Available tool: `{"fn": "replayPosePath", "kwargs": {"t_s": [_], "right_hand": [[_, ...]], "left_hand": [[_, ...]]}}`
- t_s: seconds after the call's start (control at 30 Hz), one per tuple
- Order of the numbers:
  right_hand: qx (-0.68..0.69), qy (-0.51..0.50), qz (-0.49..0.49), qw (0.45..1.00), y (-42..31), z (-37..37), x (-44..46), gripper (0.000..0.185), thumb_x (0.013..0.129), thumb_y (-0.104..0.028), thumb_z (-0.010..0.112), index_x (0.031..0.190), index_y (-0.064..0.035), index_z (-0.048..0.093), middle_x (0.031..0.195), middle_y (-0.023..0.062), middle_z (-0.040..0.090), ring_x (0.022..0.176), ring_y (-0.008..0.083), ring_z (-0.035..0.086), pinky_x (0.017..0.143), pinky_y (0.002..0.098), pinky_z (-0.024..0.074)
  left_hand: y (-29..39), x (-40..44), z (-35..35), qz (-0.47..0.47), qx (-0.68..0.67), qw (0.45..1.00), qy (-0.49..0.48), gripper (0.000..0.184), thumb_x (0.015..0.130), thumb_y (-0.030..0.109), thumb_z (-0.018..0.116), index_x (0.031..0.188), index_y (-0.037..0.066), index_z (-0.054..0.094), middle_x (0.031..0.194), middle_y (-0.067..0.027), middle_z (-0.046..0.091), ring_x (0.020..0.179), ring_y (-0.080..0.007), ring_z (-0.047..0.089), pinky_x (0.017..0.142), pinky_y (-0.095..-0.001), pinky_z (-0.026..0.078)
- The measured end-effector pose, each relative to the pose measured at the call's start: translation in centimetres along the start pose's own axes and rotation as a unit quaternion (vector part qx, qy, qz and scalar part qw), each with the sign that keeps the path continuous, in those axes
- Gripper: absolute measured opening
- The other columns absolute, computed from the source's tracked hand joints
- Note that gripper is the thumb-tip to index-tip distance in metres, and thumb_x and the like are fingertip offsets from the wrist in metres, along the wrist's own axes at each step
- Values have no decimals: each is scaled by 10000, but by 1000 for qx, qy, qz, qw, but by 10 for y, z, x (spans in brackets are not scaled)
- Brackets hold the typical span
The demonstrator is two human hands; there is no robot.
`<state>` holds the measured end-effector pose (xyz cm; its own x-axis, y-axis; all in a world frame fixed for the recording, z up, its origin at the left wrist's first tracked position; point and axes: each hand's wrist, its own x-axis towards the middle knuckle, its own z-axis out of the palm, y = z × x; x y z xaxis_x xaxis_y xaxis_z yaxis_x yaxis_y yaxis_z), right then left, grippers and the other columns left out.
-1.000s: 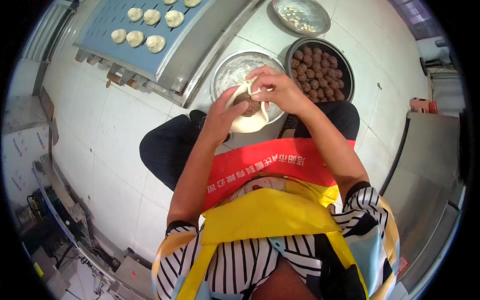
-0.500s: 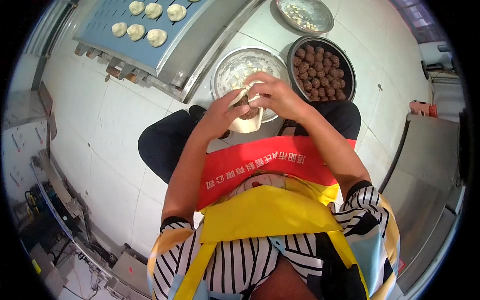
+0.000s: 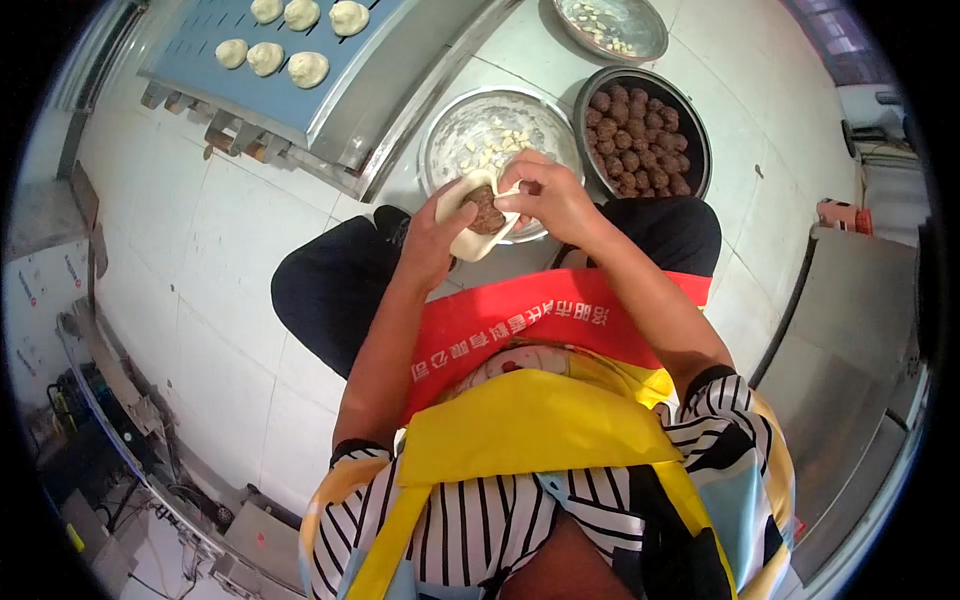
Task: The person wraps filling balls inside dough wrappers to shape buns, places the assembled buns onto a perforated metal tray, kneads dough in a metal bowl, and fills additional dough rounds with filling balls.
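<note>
Nearest, the person is wearing a yellow apron [image 3: 530, 430] whose red band [image 3: 470, 312] is showing white Chinese characters, upside down from this view, beginning with 洛阳市 and ending in 有限公司; the middle ones are looking too distorted to read surely. Beyond, the left hand [image 3: 430, 238] is cupping a smooth, pale dough wrapper [image 3: 477, 249], its fingers curling narrowly round the left side, the thumb lying against a coarse brown ball [image 3: 484, 213] inside. The right hand [image 3: 548, 200] is pinching the wrapper's right edge between its fingers. The wrapper is gaping, leaving the ball showing, over the near rim of a metal bowl [image 3: 440, 130] containing pale pieces [image 3: 500, 145]. Just right of that bowl, a dark pan [image 3: 700, 155] is holding many brown balls [image 3: 640, 135]. Floor tiles [image 3: 225, 300] are stretching leftward, giving open room. Farther, six dough mounds [image 3: 308, 69] are sitting in two rows near the right edge of a blue slotted surface [image 3: 300, 108]. A second bowl [image 3: 643, 25] is standing beyond the pan.
</note>
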<state>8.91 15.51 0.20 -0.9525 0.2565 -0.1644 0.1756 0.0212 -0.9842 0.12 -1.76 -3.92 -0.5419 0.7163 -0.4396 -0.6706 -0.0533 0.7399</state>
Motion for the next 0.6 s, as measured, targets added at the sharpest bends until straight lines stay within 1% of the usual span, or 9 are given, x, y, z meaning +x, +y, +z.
{"fn": "replayPosePath", "kwargs": {"t_s": [0.07,0.17,0.27,0.37,0.47,0.57,0.6], "right_hand": [[-13,7,-36,999,-2,2,2,98,782,6,694,810,11,601,884,63,540,630,110,563,483,247,496],[-64,-15,-53,996,4,2,4,110,774,6,699,823,3,600,851,48,516,635,115,557,495,243,508],[-23,48,35,998,-1,10,1,120,766,11,702,827,8,599,856,52,523,641,122,559,498,244,514],[-55,20,73,996,3,9,3,115,794,-4,688,866,9,599,881,35,512,686,90,549,514,217,504],[-83,-20,-8,996,8,7,4,118,797,-6,685,876,12,599,892,41,521,696,98,569,516,225,514],[-77,-3,-64,995,9,11,3,114,798,-8,684,874,13,602,916,48,531,711,102,580,520,231,523],[-90,-11,-66,994,10,11,3,118,799,-10,684,874,14,597,906,50,535,696,101,578,518,229,520]], "left_hand": [[6,1,-2,7,22,1000,-14,475,870,117,627,1294,-14,459,1173,-108,568,1041,-162,569,874,-288,476],[11,1,-6,-32,36,998,-34,483,877,138,624,1304,-10,453,1187,-104,562,1035,-151,562,876,-281,469],[8,2,-4,-8,44,998,-32,452,880,151,621,1286,5,484,1161,-106,576,1030,-152,564,878,-280,463],[-3,7,-3,38,126,991,29,403,882,161,615,1247,16,527,1131,-106,594,1016,-152,569,884,-279,455],[-6,8,-7,33,144,989,21,372,880,166,605,1215,13,552,1113,-109,605,997,-157,574,872,-279,452],[14,3,-7,62,290,955,-8,376,878,167,598,1223,24,550,1128,-114,603,978,-163,575,853,-283,451],[19,5,-9,54,305,950,-32,379,877,168,596,1227,31,548,1123,-114,604,972,-166,577,848,-285,451]]}}
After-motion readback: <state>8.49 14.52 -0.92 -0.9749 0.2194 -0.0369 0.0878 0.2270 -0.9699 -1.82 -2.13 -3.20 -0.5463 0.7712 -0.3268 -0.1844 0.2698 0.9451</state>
